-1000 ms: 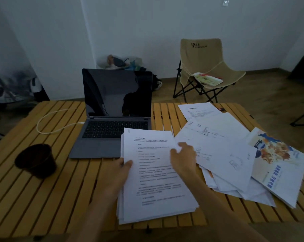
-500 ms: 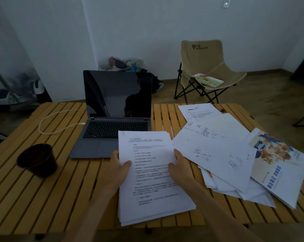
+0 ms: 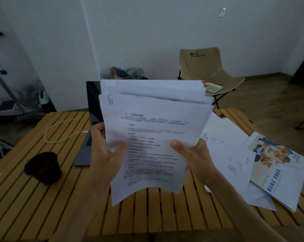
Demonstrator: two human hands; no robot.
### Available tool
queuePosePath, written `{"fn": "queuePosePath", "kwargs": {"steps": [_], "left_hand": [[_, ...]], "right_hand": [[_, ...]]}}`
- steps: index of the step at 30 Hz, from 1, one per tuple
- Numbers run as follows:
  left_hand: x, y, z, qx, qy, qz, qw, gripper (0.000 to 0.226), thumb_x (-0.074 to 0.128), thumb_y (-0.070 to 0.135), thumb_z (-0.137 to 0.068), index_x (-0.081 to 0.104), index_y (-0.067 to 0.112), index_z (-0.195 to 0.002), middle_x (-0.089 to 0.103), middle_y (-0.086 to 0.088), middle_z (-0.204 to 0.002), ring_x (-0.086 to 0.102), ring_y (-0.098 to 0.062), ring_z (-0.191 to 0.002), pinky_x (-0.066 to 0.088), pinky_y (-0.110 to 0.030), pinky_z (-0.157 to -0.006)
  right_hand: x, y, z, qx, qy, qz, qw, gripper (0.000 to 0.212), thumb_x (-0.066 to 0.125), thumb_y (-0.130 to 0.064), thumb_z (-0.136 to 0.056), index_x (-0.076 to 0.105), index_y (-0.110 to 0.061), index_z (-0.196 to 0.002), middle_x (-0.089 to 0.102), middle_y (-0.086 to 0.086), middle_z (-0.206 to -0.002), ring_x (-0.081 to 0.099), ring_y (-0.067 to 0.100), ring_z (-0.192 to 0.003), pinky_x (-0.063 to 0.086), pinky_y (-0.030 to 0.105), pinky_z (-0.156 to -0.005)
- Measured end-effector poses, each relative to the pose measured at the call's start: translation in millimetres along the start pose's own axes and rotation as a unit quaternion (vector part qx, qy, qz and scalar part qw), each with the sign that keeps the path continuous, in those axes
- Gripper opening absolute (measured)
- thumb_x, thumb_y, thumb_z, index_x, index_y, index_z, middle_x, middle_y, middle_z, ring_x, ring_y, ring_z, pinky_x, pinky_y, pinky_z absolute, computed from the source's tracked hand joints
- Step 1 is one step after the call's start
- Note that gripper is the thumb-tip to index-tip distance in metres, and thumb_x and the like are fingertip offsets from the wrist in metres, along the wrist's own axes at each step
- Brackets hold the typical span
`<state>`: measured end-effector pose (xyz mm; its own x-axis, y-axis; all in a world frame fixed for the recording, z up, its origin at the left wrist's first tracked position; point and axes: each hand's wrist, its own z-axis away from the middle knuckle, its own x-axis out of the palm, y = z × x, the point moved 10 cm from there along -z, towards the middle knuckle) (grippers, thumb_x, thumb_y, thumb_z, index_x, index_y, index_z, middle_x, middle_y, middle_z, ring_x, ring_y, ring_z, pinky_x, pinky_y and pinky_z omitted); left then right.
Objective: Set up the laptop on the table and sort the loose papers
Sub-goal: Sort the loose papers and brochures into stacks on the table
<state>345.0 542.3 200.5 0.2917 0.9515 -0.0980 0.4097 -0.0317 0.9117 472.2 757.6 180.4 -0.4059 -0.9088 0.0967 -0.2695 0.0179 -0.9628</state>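
A thick stack of printed white papers (image 3: 153,123) is lifted off the slatted wooden table (image 3: 25,206) and stands upright before me. My left hand (image 3: 105,151) grips its left edge, thumb on the front page. My right hand (image 3: 193,154) grips the right edge the same way. The open grey laptop (image 3: 88,137) sits behind the stack, mostly hidden by it. More loose papers (image 3: 230,149) lie spread on the table's right side, with a colourful booklet (image 3: 278,170) on top of them.
A dark cup (image 3: 43,168) stands on the table at the left. A white cable (image 3: 60,131) loops to the laptop's left side. A beige folding chair (image 3: 207,67) stands on the floor beyond the table. Bags (image 3: 125,72) lie by the wall.
Both hands moved to the stack's sides, gripped it and raised it from flat on the table to upright in the air. It now hides most of the laptop.
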Motion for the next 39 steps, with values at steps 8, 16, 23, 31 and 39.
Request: {"fn": "queuePosePath", "kwargs": {"steps": [8,16,23,31,39], "left_hand": [[10.5,-38.0,39.2,-0.09,-0.105,0.012,0.99,0.048,0.066,0.018,-0.081,0.058,0.038,-0.124,0.068,0.011,-0.118,0.062,-0.007,-0.113,0.051,-0.045,-0.098],[20.3,-17.9,18.0,-0.047,-0.083,0.031,0.995,0.034,0.062,-0.002,-0.09,0.062,0.01,-0.122,0.073,0.005,-0.111,0.068,-0.006,-0.103,0.055,-0.016,-0.077],[25.0,-63.3,46.4,-0.133,-0.088,0.004,0.987,0.028,0.063,0.001,-0.091,0.061,0.026,-0.105,0.073,0.025,-0.094,0.068,0.005,-0.09,0.057,-0.014,-0.071],[22.4,-79.6,34.7,-0.104,-0.128,-0.046,0.985,0.036,0.058,0.008,-0.097,0.051,0.021,-0.129,0.069,0.009,-0.117,0.067,-0.007,-0.107,0.058,-0.026,-0.08],[15.9,-162.2,50.8,-0.204,-0.113,-0.211,0.949,0.035,0.063,0.017,-0.092,0.043,0.015,-0.12,0.06,0.001,-0.11,0.063,-0.018,-0.102,0.052,-0.032,-0.076]], "right_hand": [[-3.7,45.6,12.3,0.034,0.01,0.1,0.994,0.049,0.083,-0.039,-0.071,0.069,-0.02,-0.113,0.075,-0.003,-0.108,0.071,0.016,-0.103,0.061,0.033,-0.081],[-1.3,28.1,-3.4,0.006,0.018,0.071,0.997,0.034,0.069,-0.028,-0.086,0.069,-0.014,-0.117,0.075,-0.003,-0.11,0.071,0.011,-0.102,0.059,0.027,-0.08],[-4.9,92.3,20.9,0.103,-0.009,0.084,0.991,0.045,0.079,-0.029,-0.082,0.067,-0.023,-0.125,0.073,-0.007,-0.118,0.068,0.014,-0.112,0.059,0.038,-0.09],[-17.6,86.8,-0.3,0.131,0.037,0.154,0.979,0.022,0.065,-0.033,-0.095,0.07,-0.019,-0.112,0.076,-0.005,-0.1,0.074,0.011,-0.087,0.057,0.021,-0.067],[-13.1,155.4,2.8,0.226,-0.038,0.284,0.931,0.044,0.064,-0.037,-0.094,0.056,-0.024,-0.135,0.064,-0.004,-0.128,0.061,0.017,-0.116,0.052,0.036,-0.098]]}}
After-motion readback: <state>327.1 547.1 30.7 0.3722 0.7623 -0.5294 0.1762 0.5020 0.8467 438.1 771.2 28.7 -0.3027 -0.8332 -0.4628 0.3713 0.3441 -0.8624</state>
